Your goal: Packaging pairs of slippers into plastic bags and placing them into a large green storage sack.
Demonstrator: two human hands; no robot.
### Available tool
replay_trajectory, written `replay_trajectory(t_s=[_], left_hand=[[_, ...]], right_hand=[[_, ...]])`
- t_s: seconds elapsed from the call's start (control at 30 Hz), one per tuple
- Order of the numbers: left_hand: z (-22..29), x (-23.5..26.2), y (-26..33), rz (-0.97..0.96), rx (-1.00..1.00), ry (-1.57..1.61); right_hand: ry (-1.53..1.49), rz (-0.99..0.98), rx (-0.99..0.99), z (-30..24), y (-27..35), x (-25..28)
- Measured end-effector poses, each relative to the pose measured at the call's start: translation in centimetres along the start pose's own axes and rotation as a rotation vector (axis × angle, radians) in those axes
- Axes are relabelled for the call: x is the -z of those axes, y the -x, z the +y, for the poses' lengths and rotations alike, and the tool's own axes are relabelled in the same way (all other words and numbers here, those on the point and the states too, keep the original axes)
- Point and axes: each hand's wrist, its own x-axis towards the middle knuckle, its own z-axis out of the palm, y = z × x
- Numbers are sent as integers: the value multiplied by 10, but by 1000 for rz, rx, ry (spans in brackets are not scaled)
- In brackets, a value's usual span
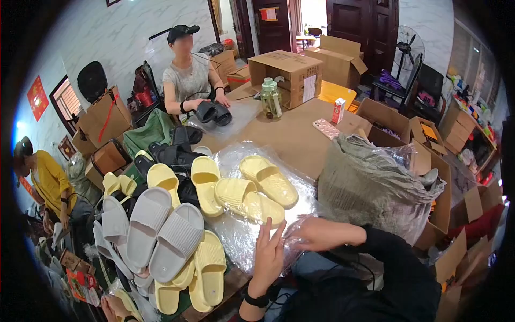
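A pair of pale yellow slide slippers, a near slipper and a far slipper, lies on clear plastic bags in front of me. My left hand is open, its fingers stretched out at the end of the near slipper. Just right of it, my right hand pinches bunched clear plastic; its fingertips are partly covered by the shiny film. To the left is a heap of grey slippers, yellow slippers and black slippers.
Across the table a person handles black slippers on plastic. A glass jar, carton, phone and small drink box stand or lie beyond. A bulky woven sack is at right. Another person sits far left.
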Motion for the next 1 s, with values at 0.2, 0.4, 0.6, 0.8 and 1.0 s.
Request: replay_trajectory(t_s=[0.2, 0.4, 0.6, 0.8, 1.0], left_hand=[[-20, -12, -8, -12, 118, 730], [7, 11, 11, 209, 198, 930], [14, 16, 15, 271, -55, 646], [-36, -4, 15, 171, 215, 323], [-65, -19, 25, -83, 344, 239]], right_hand=[[244, 614, 205, -60, 5, 22], [463, 439, -59, 13, -32, -29], [-44, 677, 96, 19, -53, -25], [159, 1022, -143, 37, -71, 71], [359, 1152, -73, 103, -113, 106]])
